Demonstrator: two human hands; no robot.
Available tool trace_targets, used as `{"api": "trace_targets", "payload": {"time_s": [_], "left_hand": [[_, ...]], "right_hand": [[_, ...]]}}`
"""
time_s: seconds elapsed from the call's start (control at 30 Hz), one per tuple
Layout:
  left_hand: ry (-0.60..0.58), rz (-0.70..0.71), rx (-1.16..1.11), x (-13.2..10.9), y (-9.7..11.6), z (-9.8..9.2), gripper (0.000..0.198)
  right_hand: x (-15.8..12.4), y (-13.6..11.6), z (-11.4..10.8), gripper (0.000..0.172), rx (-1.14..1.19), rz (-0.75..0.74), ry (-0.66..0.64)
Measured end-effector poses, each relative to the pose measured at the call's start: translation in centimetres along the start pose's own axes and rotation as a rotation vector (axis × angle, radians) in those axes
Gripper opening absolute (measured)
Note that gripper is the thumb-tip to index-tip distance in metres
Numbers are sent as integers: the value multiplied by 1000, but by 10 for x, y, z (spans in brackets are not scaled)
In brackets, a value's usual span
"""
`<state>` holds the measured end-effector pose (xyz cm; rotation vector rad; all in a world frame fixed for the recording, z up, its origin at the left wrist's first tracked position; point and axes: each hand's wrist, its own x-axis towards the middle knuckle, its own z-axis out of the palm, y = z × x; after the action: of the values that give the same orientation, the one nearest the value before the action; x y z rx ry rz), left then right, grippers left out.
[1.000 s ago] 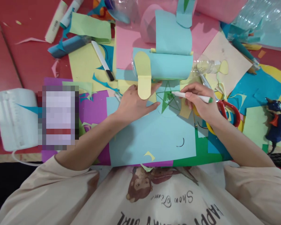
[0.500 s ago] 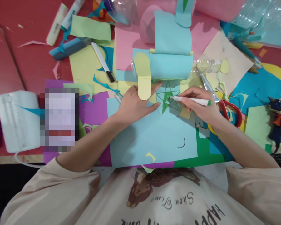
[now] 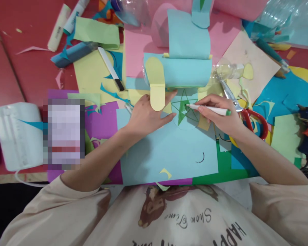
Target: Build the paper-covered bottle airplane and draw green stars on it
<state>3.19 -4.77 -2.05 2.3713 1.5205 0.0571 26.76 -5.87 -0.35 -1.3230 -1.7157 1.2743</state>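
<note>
Now, more green fills the star [image 3: 181,115] than a second ago; colouring looks partway. Right hand [image 3: 224,118] grips the marker [image 3: 215,109]; left hand [image 3: 146,117] lies spread, holding nothing.

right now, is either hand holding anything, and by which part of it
The right hand holds a white marker by its barrel, nearer the writing tip. The left hand is spread over the light blue paper, gripping nothing that shows.

White marker [image 3: 219,111], green-ended, slanted, tip at partly green-filled star [image 3: 181,114], right of frame center. Light-blue sheet [image 3: 166,150] flat, lower center.
</note>
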Motion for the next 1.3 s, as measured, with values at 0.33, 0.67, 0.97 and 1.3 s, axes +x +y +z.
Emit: {"api": "trace_targets", "payload": {"time_s": [0.33, 0.67, 0.97, 1.3], "left_hand": [[6, 17, 21, -1, 1, -2, 60], [-2, 13, 43, -1, 1, -1, 60], [30, 17, 50, -3, -1, 3, 59], [20, 46, 80, -3, -2, 2, 58]], "right_hand": [[2, 3, 0, 12, 22, -9, 27], [3, 5, -1, 13, 15, -5, 20], [2, -1, -2, 12, -41, 30, -20], [2, 2, 0, 11, 12, 22, 60]]}}
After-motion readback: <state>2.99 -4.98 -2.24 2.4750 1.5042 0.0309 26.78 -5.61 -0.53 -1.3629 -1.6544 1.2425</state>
